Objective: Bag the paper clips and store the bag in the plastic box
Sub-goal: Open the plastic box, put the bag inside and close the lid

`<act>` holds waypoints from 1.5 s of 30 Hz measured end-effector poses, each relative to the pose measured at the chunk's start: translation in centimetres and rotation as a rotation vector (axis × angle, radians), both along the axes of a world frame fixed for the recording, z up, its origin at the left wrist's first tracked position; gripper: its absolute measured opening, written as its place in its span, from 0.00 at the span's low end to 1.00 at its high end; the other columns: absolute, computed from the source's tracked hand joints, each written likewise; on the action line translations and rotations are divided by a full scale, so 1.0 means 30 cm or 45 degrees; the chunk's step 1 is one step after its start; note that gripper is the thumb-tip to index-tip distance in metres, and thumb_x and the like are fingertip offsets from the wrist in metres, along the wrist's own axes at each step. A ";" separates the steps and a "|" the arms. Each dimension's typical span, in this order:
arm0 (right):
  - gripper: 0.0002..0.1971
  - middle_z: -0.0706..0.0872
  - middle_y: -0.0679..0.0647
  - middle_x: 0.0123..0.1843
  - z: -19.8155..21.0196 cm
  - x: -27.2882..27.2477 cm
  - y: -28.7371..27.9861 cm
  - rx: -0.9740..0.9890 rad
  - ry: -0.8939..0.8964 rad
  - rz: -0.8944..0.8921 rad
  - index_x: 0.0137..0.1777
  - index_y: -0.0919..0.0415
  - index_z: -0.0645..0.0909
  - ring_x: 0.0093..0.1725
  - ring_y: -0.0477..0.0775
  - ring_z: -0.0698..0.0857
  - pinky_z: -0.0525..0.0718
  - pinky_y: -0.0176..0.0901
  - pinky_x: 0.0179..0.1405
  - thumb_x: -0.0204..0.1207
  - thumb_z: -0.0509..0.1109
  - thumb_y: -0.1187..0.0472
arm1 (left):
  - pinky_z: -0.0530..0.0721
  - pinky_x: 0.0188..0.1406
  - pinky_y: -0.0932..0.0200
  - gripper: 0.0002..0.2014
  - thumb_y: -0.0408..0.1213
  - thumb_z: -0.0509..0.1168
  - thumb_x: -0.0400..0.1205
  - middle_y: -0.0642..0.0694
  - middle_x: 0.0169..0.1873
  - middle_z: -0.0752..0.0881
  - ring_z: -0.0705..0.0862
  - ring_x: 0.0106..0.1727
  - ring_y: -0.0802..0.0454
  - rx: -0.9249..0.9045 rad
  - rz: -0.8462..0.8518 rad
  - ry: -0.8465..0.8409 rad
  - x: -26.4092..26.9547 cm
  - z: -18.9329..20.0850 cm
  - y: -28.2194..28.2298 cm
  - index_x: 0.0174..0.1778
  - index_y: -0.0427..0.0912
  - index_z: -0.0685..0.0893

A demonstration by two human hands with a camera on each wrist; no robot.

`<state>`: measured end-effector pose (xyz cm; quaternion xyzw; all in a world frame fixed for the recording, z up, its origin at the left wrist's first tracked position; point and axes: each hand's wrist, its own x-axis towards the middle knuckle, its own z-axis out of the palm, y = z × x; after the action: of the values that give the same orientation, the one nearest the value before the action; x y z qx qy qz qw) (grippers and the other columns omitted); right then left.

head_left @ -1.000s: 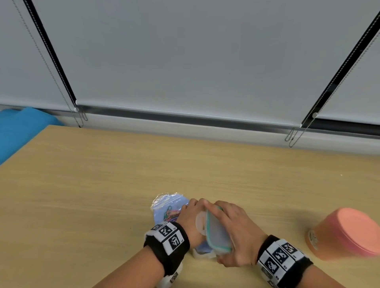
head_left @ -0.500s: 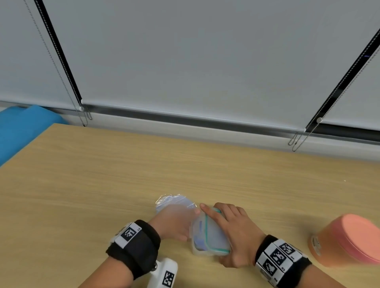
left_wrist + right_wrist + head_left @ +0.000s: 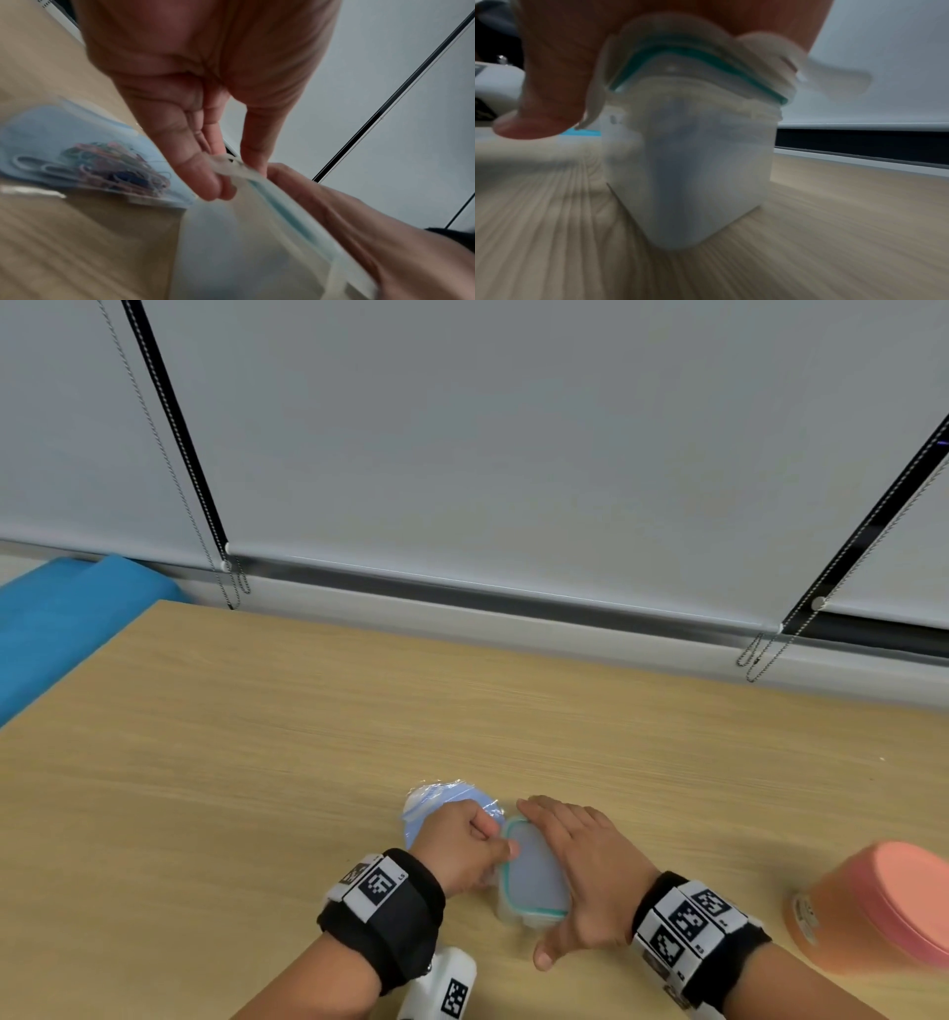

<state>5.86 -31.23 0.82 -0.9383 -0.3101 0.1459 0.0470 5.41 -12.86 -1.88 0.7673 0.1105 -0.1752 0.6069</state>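
Shows, nearest the viewer, a right grip (image 3: 590, 870) laid flat on the lid (image 3: 536, 870) of a small translucent plastic box (image 3: 693, 172). Fingers straight along the lid's right edge, thumb hanging down the box's near side. Released, pressing rather than clasping, probably to keep the box from sliding or tipping.

Shows, at the box's left, a left grip (image 3: 457, 845) pinching one white flap (image 3: 231, 164) of the teal-sealed lid between thumb and fingertips. Looks like unlatching, so that the box can be opened. Lid seated on the box for now, at a slight tilt.

Just beyond the box and to its left, half hidden behind the left grip: a clear bag (image 3: 436, 796) lying flat on the wooden worktop (image 3: 257, 762). Holds a heap of coloured paper clips (image 3: 115, 162) already. Waits outside the box, close by, likely for a short reach once the lid comes off.

Well to the right of the box: an orange jar (image 3: 873, 906) with a pink top. Far beyond the box: a blue cloth (image 3: 61, 629) past the worktop's left corner, and grey roller blinds (image 3: 513, 428) behind.
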 end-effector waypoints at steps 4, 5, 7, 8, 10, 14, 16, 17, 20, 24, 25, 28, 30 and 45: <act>0.74 0.63 0.51 0.77 -0.026 -0.018 -0.011 -0.054 -0.110 -0.094 0.82 0.56 0.47 0.77 0.53 0.62 0.54 0.51 0.82 0.37 0.68 0.18 | 0.79 0.22 0.62 0.11 0.30 0.75 0.72 0.45 0.29 0.80 0.80 0.24 0.53 0.022 -0.007 0.008 0.011 -0.008 0.002 0.36 0.41 0.76; 0.74 0.64 0.50 0.76 -0.029 -0.018 -0.020 -0.046 -0.107 -0.117 0.82 0.56 0.47 0.76 0.53 0.64 0.55 0.51 0.81 0.37 0.68 0.18 | 0.79 0.24 0.61 0.11 0.30 0.75 0.72 0.46 0.28 0.80 0.81 0.25 0.53 0.027 -0.014 0.012 0.016 -0.008 0.002 0.36 0.42 0.76; 0.72 0.64 0.49 0.76 -0.022 -0.015 -0.040 -0.016 -0.047 -0.120 0.82 0.55 0.47 0.76 0.52 0.64 0.56 0.48 0.81 0.40 0.71 0.22 | 0.82 0.28 0.58 0.11 0.30 0.75 0.72 0.46 0.28 0.80 0.81 0.26 0.52 0.025 -0.036 0.031 0.023 -0.006 0.001 0.35 0.42 0.77; 0.70 0.65 0.49 0.75 -0.017 -0.011 -0.049 0.000 -0.012 -0.114 0.82 0.55 0.47 0.75 0.52 0.65 0.58 0.47 0.80 0.42 0.73 0.24 | 0.83 0.31 0.56 0.11 0.30 0.74 0.72 0.45 0.29 0.81 0.81 0.27 0.51 0.018 -0.048 0.045 0.027 -0.003 0.002 0.35 0.42 0.77; 0.66 0.66 0.50 0.74 -0.016 -0.002 -0.058 0.008 -0.003 -0.098 0.81 0.54 0.49 0.72 0.53 0.68 0.63 0.47 0.77 0.45 0.75 0.29 | 0.86 0.35 0.53 0.10 0.29 0.74 0.73 0.44 0.30 0.81 0.82 0.30 0.50 0.005 -0.079 0.076 0.034 0.007 0.001 0.34 0.41 0.78; 0.56 0.70 0.50 0.67 -0.021 -0.012 -0.043 -0.050 -0.124 -0.124 0.78 0.55 0.53 0.65 0.55 0.73 0.70 0.48 0.68 0.51 0.72 0.36 | 0.86 0.32 0.58 0.08 0.31 0.74 0.73 0.45 0.29 0.82 0.82 0.28 0.54 0.028 -0.107 0.079 0.039 0.020 -0.004 0.36 0.41 0.79; 0.55 0.70 0.50 0.67 -0.024 -0.017 -0.040 -0.076 -0.141 -0.139 0.78 0.55 0.54 0.64 0.54 0.73 0.70 0.49 0.67 0.50 0.71 0.36 | 0.83 0.29 0.62 0.07 0.33 0.74 0.74 0.47 0.28 0.82 0.81 0.26 0.56 0.027 -0.116 0.084 0.038 0.024 -0.003 0.37 0.41 0.80; 0.56 0.70 0.50 0.66 -0.027 -0.014 -0.041 -0.078 -0.137 -0.142 0.78 0.55 0.53 0.63 0.54 0.72 0.70 0.49 0.67 0.50 0.72 0.36 | 0.83 0.30 0.61 0.07 0.34 0.73 0.75 0.47 0.27 0.83 0.81 0.26 0.56 0.009 -0.139 0.109 0.040 0.027 0.002 0.36 0.41 0.80; 0.57 0.69 0.48 0.66 -0.035 -0.004 -0.055 -0.043 -0.143 -0.116 0.78 0.52 0.53 0.64 0.53 0.72 0.69 0.47 0.68 0.49 0.73 0.34 | 0.85 0.34 0.60 0.07 0.33 0.70 0.77 0.45 0.26 0.83 0.82 0.26 0.56 -0.228 -0.200 0.283 0.042 0.033 0.014 0.35 0.40 0.81; 0.66 0.61 0.45 0.77 -0.036 -0.012 -0.096 0.133 -0.036 -0.116 0.82 0.49 0.47 0.79 0.48 0.59 0.49 0.53 0.83 0.45 0.71 0.22 | 0.89 0.48 0.48 0.12 0.39 0.76 0.71 0.47 0.32 0.84 0.84 0.35 0.52 -0.162 -0.064 0.199 0.041 0.001 -0.001 0.41 0.41 0.80; 0.67 0.59 0.45 0.78 -0.033 -0.020 -0.112 0.217 -0.009 -0.165 0.82 0.49 0.48 0.80 0.46 0.55 0.46 0.55 0.83 0.44 0.70 0.20 | 0.87 0.46 0.49 0.15 0.42 0.78 0.69 0.49 0.33 0.82 0.82 0.36 0.52 -0.026 -0.024 0.120 0.040 -0.007 -0.006 0.40 0.43 0.78; 0.49 0.76 0.50 0.66 -0.031 -0.046 -0.194 0.511 -0.238 -0.485 0.68 0.52 0.69 0.67 0.51 0.74 0.73 0.54 0.69 0.54 0.62 0.18 | 0.71 0.32 0.61 0.22 0.53 0.76 0.67 0.52 0.29 0.73 0.72 0.30 0.55 0.417 -0.085 -0.084 0.039 -0.004 -0.010 0.33 0.47 0.69; 0.34 0.81 0.48 0.42 -0.015 -0.062 -0.253 0.534 -0.374 -0.684 0.44 0.50 0.73 0.43 0.53 0.80 0.78 0.47 0.44 0.65 0.47 0.20 | 0.67 0.29 0.61 0.22 0.57 0.72 0.70 0.53 0.27 0.71 0.70 0.28 0.55 0.541 -0.196 -0.091 0.040 0.006 -0.008 0.30 0.47 0.67; 0.17 0.83 0.36 0.22 -0.011 -0.003 -0.237 0.678 0.707 -0.961 0.50 0.56 0.83 0.24 0.32 0.80 0.71 0.22 0.25 0.86 0.53 0.52 | 0.74 0.23 0.64 0.21 0.51 0.54 0.84 0.50 0.24 0.77 0.72 0.21 0.55 0.302 -0.644 0.289 0.060 0.042 -0.036 0.31 0.43 0.78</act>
<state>5.78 -38.33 0.49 -0.8662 0.0466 0.2778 0.4127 7.21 -13.94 -0.62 0.8115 0.0027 -0.3915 0.4339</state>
